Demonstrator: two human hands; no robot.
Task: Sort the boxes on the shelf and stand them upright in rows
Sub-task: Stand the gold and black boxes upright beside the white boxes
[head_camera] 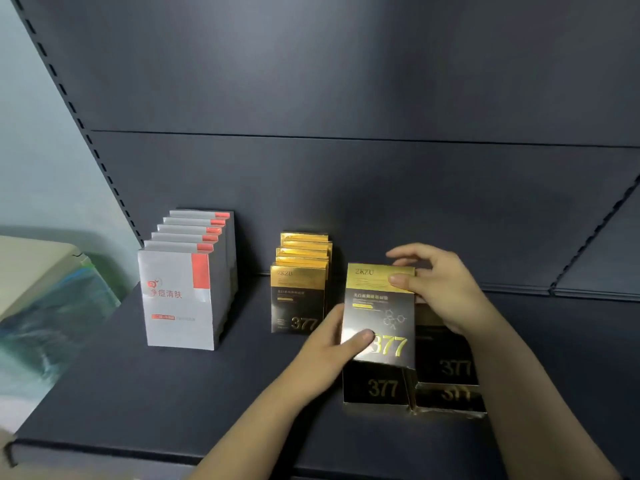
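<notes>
A black and gold box marked 377 (pixel 384 313) is held upright above the dark shelf (pixel 173 393). My left hand (pixel 329 344) grips its lower left corner, thumb on the front. My right hand (pixel 440 285) pinches its gold top edge, thumb in front. Under and right of it, flat black 377 boxes (pixel 446 372) lie stacked. A row of upright black and gold boxes (pixel 301 289) stands to the left. Further left stands a row of upright silver boxes with red corners (pixel 187 285).
The shelf's dark back panel (pixel 346 185) rises behind the rows. A slotted upright post (pixel 86 133) marks the left end. A pale box and coloured packets (pixel 45 299) lie beyond the shelf's left edge. Bare shelf lies in front of the rows.
</notes>
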